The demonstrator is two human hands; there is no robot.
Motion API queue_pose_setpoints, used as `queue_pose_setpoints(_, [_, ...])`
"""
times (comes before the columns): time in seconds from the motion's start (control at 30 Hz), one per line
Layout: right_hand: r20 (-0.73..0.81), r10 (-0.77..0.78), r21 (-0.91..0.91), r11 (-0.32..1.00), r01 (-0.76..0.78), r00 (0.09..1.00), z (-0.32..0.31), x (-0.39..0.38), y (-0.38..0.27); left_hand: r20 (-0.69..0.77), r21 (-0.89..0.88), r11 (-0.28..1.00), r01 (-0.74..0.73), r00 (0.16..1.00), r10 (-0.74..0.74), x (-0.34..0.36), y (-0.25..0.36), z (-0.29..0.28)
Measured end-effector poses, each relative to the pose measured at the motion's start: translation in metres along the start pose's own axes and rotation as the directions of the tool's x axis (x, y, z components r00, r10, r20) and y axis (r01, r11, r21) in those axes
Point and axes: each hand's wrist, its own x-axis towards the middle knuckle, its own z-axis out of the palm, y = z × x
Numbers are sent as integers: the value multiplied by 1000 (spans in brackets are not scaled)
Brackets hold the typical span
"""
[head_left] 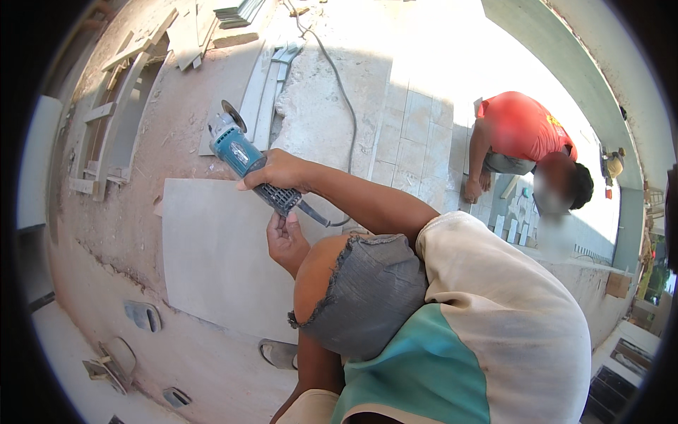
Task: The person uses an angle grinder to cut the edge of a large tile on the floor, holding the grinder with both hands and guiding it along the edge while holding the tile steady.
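Note:
My right hand (277, 169) is closed around the body of a teal and black angle grinder (240, 153). The grinder's disc (233, 114) points up and to the left. At the tail end, beside the cord, the curled fingertips of my left hand (286, 242) touch the housing. Under the grinder lies a large pale tile (212, 247), flat on the dusty floor. My bent knee, in torn grey trousers (367, 297), is close to the left hand and hides part of that forearm.
A grey cord (347, 99) runs across the floor. Stacked tiles (239, 13), light strips (265, 92) and a wooden frame (113, 113) lie beyond. A person in red (519, 127) crouches at right by laid tiles (417, 134). Loose slippers (143, 316) are at lower left.

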Motion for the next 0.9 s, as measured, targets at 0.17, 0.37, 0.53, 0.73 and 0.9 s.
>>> queue_pose_setpoints(0.17, [-44, -31, -54, 998, 29, 999, 9, 9, 12, -64, 46, 989, 142, 988, -139, 2, 7, -2])
queue_pose_setpoints(0.37, [-180, -24, -345, 938, -40, 983, -15, 19, 31, 242, 279, 933, 228, 923, -298, 17, -25, -37])
queue_pose_setpoints(0.53, [-276, 16, -533, 829, -167, 961, -40, 31, 33, 93, 243, 889, 387, 903, -419, 38, -26, -77])
queue_pose_setpoints(0.73, [-502, -54, -527, 811, -255, 863, -63, 22, 58, -78, 266, 901, 342, 939, -334, 48, -52, -122])
queue_pose_setpoints(0.9, [-583, -167, -570, 781, -254, 795, -81, 16, 78, -122, 363, 883, 298, 955, -271, 69, -42, -137])
